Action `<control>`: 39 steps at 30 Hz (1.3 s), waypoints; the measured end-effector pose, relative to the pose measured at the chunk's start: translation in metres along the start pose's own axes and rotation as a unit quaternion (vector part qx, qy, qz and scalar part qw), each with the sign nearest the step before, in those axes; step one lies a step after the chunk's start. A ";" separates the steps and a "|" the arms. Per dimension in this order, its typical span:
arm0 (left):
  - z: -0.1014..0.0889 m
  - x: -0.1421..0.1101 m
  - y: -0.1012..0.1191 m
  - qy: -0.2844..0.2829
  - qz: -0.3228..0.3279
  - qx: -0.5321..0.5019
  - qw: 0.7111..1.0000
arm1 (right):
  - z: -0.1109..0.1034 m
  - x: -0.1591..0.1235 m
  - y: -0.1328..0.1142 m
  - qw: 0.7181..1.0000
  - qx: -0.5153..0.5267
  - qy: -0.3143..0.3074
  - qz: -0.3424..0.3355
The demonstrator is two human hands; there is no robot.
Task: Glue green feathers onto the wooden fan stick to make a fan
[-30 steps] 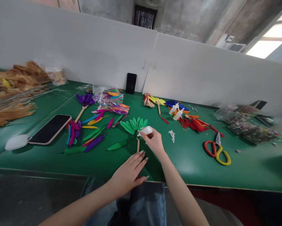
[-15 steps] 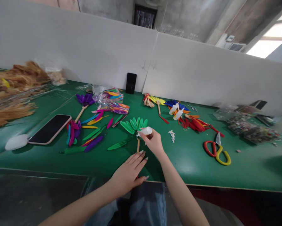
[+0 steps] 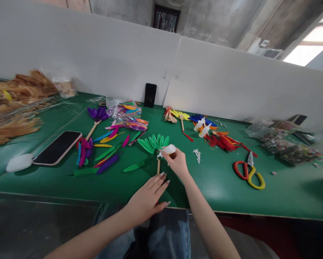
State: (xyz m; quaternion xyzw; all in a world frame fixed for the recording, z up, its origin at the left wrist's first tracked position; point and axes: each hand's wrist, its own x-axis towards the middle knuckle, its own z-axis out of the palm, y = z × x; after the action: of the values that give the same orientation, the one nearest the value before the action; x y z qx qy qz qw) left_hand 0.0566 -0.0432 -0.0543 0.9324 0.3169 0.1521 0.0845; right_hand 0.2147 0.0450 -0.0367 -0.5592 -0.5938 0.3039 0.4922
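A fan of green feathers lies on the table before me, spread at the top of a thin wooden handle. My left hand rests flat across the lower handle, fingers stretched out and pressing it to the table. In my right hand is a small white glue bottle, gripped between thumb and fingers and tilted. Its nozzle points at the base of the feathers, where they meet the handle; whether it touches is too small to tell. A loose green feather lies just left of the fan.
White beads lie right of my hand, with red-and-yellow scissors farther right. Loose coloured feathers, a purple feather fan and a phone are at left. Two more glue bottles stand behind, among orange and red feathers.
The glue bottle has tilted slightly and shifted a little right, with my right hand turning along with it. My left hand and the green fan stay in place.
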 end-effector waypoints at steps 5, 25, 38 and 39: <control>-0.001 0.000 0.001 -0.001 -0.003 -0.002 1.000 | -0.001 -0.002 0.000 1.000 -0.012 -0.009 0.001; 0.001 0.000 0.001 0.012 0.000 -0.006 1.000 | 0.002 -0.001 0.002 1.000 -0.006 0.007 -0.011; 0.000 0.000 0.000 -0.006 0.000 -0.003 1.000 | -0.006 -0.002 -0.007 1.000 -0.013 0.017 0.004; 0.000 0.000 0.000 -0.005 -0.001 -0.002 1.000 | -0.006 -0.002 -0.008 1.000 -0.015 0.017 0.005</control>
State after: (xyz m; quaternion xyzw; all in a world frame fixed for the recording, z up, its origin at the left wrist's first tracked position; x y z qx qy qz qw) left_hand 0.0568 -0.0436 -0.0542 0.9328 0.3167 0.1478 0.0883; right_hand 0.2175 0.0406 -0.0282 -0.5751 -0.5868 0.2875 0.4922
